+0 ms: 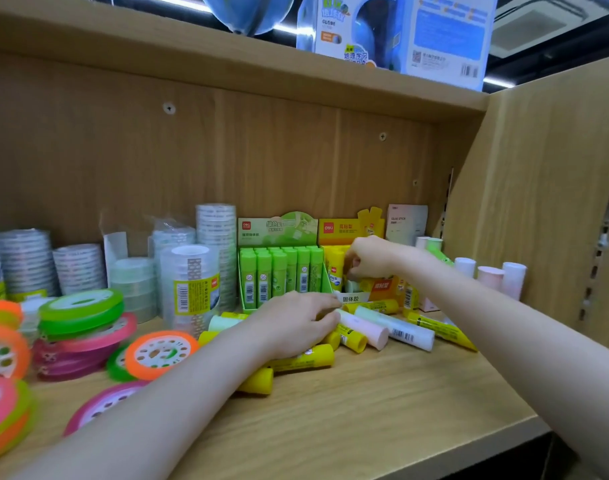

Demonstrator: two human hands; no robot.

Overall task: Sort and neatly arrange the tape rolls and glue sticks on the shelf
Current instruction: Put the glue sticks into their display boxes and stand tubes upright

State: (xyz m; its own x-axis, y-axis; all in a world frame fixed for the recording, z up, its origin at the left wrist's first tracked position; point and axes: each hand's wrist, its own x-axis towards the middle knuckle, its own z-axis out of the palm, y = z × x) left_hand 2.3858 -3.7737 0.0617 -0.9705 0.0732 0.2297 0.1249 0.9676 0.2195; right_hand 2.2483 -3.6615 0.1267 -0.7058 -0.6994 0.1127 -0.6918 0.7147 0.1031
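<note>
Both forearms are bare to the left hand (pixel 296 320) and right hand (pixel 372 258); no sleeves show.

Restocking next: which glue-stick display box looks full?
The green box: upright green sticks fill its rows. The yellow box beside it shows gaps where the right hand reaches.

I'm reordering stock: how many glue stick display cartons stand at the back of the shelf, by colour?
Green carton: 1
Yellow carton: 1
White carton: 1
Total: 3

Display boxes: two, green (pixel 277 232) and yellow (pixel 344 230). Upright pastel glue sticks (pixel 490 277) at right: about five. Hands: two.
</note>
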